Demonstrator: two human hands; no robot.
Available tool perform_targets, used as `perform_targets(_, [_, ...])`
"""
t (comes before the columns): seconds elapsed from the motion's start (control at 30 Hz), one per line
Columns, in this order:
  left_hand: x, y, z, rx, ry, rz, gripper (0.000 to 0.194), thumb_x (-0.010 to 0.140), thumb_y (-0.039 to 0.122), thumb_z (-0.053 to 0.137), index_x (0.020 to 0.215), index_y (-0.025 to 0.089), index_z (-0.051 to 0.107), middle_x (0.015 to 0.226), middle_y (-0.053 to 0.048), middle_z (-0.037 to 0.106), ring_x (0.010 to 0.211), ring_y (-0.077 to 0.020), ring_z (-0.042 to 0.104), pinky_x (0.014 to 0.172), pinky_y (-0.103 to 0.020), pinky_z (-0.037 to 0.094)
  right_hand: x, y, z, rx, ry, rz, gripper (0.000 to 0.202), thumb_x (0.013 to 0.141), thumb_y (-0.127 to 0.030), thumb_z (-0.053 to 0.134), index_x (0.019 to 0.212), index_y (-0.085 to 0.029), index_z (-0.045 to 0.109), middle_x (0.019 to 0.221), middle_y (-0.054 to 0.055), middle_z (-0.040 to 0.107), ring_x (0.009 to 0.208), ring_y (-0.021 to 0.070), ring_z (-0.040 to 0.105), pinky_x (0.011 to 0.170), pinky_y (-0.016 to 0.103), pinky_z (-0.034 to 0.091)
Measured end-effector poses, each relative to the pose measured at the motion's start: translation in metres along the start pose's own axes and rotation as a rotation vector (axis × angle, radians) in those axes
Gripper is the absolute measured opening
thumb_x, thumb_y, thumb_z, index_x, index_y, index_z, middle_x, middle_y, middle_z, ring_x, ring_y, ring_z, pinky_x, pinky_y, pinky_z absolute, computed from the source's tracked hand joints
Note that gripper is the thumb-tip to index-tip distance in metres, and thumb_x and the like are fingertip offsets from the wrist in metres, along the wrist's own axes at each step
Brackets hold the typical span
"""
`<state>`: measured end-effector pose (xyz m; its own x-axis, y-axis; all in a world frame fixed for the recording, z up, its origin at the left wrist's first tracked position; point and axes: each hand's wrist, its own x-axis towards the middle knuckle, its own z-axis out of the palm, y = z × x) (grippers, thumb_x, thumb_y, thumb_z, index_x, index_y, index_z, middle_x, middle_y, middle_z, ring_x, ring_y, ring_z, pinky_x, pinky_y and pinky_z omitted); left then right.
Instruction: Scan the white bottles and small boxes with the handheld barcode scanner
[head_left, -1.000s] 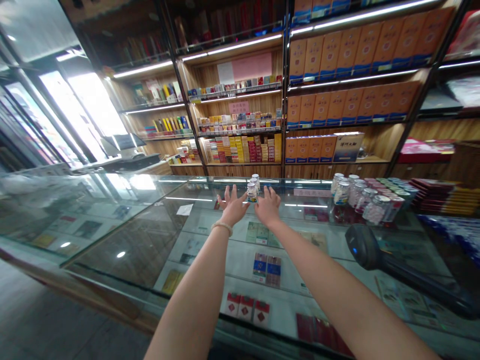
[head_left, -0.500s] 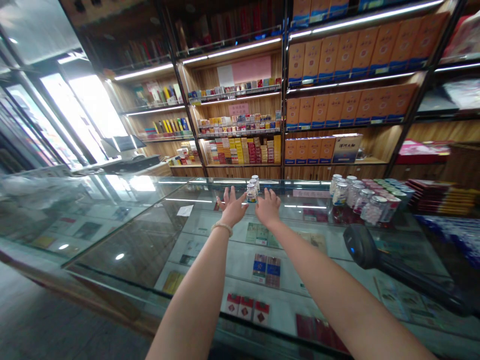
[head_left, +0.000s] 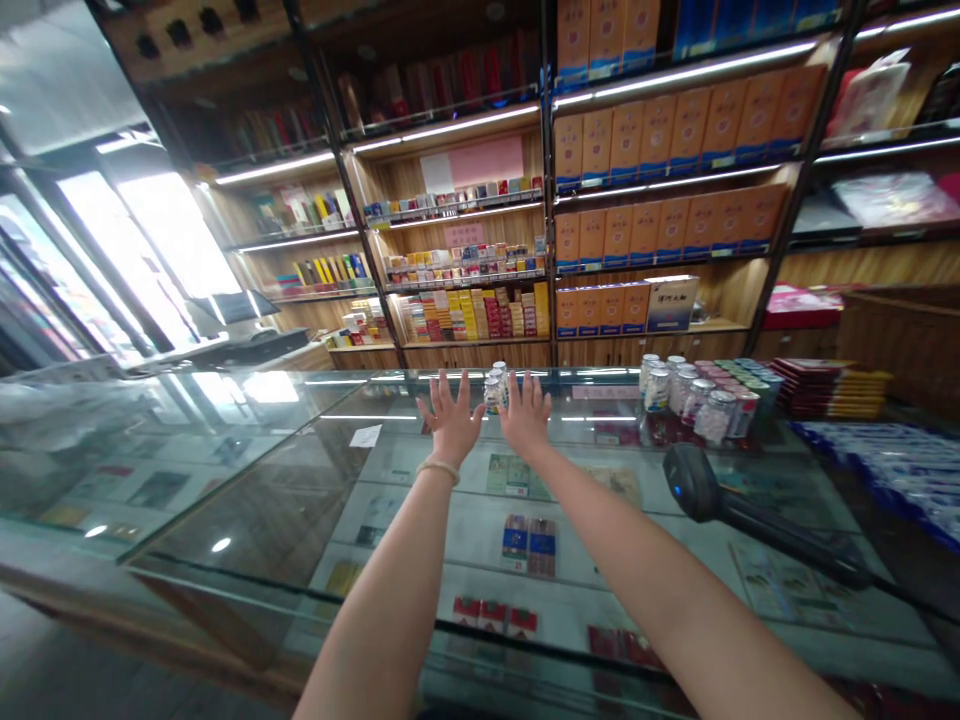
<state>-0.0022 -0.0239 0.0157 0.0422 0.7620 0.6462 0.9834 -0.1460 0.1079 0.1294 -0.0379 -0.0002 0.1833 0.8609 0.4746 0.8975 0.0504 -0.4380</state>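
Both my arms reach out over a glass display counter point(head_left: 442, 520). My left hand point(head_left: 451, 420), with a beaded bracelet point(head_left: 439, 467) at the wrist, has its fingers spread and holds nothing. On the other side my right hand point(head_left: 525, 412) is stretched out with fingers apart, also holding nothing. Between the two hands stand several small clear jars point(head_left: 493, 392) with pale contents and light lids, partly hidden by my fingers. Whether either hand touches the jars I cannot tell.
More jars point(head_left: 682, 385) stand on the right, beside stacked red and yellow packs point(head_left: 806, 388). A black handheld scanner point(head_left: 694, 485) stands at the right on its stand. Packs point(head_left: 529, 545) lie beneath the glass. A white paper point(head_left: 365, 436) lies left. Shelves of orange boxes point(head_left: 645, 145) line the back.
The fingers of both hands have stretched and spread wider beside the jars. The whole view has shifted slightly, with the right-hand things now further left in it.
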Motion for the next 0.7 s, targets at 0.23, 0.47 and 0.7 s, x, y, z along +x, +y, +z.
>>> perform_targets(0.23, [0.011,0.007,-0.017,-0.112,0.166,-0.016,0.069,0.1,0.048,0.049,0.162,0.021,0.033,0.17,-0.024,0.023,0.157,-0.0407,0.021,0.122,-0.072,0.015,0.006,-0.004,-0.024,0.076,0.048,0.015,0.064,0.104,-0.034,0.042,0.165,-0.024,0.026,0.173,0.012,0.021,0.159,0.0272,0.02,0.125,0.054,0.021])
perform_targets(0.47, [0.039,0.036,-0.046,-0.303,0.278,-0.014,0.078,0.097,0.056,0.053,0.162,0.019,0.032,0.169,-0.024,0.022,0.157,-0.0413,0.018,0.123,-0.069,0.014,0.021,-0.01,-0.079,0.098,0.129,-0.091,0.062,0.104,-0.035,0.043,0.163,-0.021,0.032,0.172,0.012,0.024,0.159,0.0271,0.02,0.126,0.054,0.02])
perform_targets(0.7, [0.065,0.087,-0.083,-0.405,0.325,0.126,0.077,0.096,0.053,0.055,0.162,0.019,0.034,0.168,-0.021,0.026,0.157,-0.0392,0.018,0.127,-0.062,0.007,0.028,0.011,-0.145,0.011,0.164,-0.143,0.061,0.104,-0.036,0.046,0.162,-0.023,0.034,0.172,0.012,0.025,0.158,0.0272,0.021,0.126,0.054,0.02])
